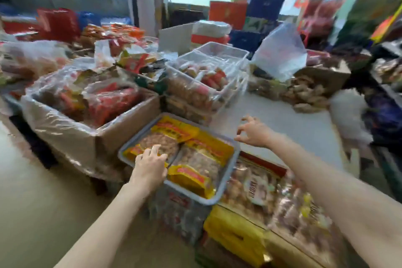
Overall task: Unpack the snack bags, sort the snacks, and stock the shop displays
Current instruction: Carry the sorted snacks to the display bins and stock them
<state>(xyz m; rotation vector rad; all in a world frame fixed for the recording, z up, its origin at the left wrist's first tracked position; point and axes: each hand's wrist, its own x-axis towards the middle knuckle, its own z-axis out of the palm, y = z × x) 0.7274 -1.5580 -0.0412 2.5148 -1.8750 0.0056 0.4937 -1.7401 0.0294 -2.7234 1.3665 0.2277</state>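
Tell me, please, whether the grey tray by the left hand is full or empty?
Full. The grey tray holds yellow snack packs lying flat across its whole floor; the left hand rests on one.

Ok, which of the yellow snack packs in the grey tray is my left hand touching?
The near-left pack: the left hand rests on it; the others lie untouched.
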